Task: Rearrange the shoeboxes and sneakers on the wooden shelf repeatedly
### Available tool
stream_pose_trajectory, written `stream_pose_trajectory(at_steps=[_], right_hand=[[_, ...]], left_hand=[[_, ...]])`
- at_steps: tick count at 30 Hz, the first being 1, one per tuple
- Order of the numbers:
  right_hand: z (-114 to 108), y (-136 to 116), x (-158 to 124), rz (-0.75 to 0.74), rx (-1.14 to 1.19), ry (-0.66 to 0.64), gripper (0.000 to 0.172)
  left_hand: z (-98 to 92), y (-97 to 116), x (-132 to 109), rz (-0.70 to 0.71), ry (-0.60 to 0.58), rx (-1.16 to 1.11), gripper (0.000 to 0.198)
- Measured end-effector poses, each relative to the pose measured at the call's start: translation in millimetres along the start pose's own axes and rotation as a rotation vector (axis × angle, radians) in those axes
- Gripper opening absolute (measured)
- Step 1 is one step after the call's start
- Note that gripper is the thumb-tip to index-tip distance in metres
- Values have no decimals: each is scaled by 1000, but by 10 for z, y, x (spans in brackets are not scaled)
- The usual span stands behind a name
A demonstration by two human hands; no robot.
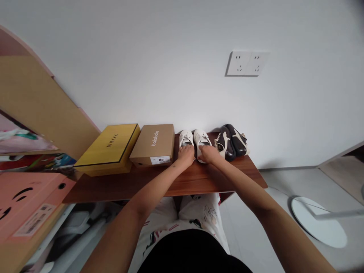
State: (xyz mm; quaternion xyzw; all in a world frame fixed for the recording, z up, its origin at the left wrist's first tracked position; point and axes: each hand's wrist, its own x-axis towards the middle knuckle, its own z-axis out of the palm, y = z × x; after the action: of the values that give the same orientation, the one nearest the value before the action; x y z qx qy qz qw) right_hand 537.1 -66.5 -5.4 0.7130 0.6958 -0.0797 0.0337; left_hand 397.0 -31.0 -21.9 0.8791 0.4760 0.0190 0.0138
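Two white shoes (201, 135) stand side by side on a reddish-brown wooden bench (182, 184), toes toward the wall. My left hand (186, 154) is closed on the heel end of the left white shoe (185, 135). On the right one, my right hand (207, 153) grips the heel end, its fingers partly hidden. Just right of that hand sits a pair of dark brown shoes (231, 142) with cream stripes, one leaning against the other. A brown balabala shoebox (153, 140) lies left of my left hand, and beyond it a yellow MMOK box (113, 142).
The white wall (170, 76) rises behind the bench and carries a double socket (248, 63). A pink box (31, 204) stands at the lower left by a wooden shelf unit (42, 98). A round white stand base (318, 222) rests on the floor at the right.
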Motion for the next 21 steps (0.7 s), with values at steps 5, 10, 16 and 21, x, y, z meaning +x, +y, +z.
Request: stream_pose_trajectory(at_steps=[5, 10, 16, 21], right_hand=[[49, -61, 96, -30, -25, 9, 45], [108, -95, 129, -56, -64, 62, 43], [206, 192, -130, -155, 37, 397, 42], [346, 1053, -373, 95, 334, 786, 40]], left_hand=[[46, -1, 34, 3, 7, 3, 44], [80, 12, 14, 10, 24, 20, 40], [2, 55, -75, 0, 161, -44, 43], [37, 454, -46, 184, 259, -462, 43]])
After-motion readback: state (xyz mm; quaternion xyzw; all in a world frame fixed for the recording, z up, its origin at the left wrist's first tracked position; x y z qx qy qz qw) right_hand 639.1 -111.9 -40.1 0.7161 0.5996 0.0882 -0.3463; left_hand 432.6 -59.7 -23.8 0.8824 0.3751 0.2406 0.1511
